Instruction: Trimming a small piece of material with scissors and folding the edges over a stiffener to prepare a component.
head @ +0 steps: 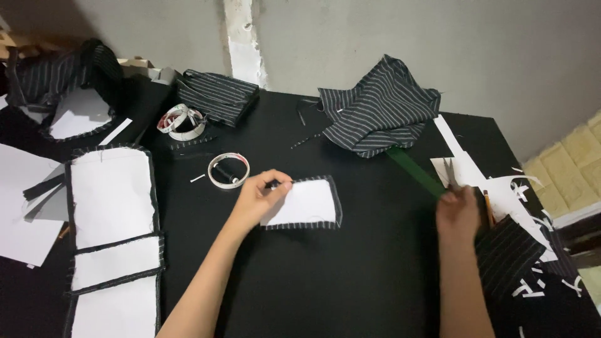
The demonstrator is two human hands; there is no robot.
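Left hand [260,199] pinches the white fabric piece [303,204] at its left edge; right hand [457,209] grips scissors [449,170].

A black rectangular table [350,275] is carrying a small white fabric rectangle edged in pinstripe [307,203], a roll of white tape with a black thread spool inside it [228,170], a coiled measuring tape [181,121], a crumpled dark pinstriped cloth [379,112], a green plastic ruler [416,172], white paper offcuts [501,188] and three white interlined panels [113,238] lying along its left side.
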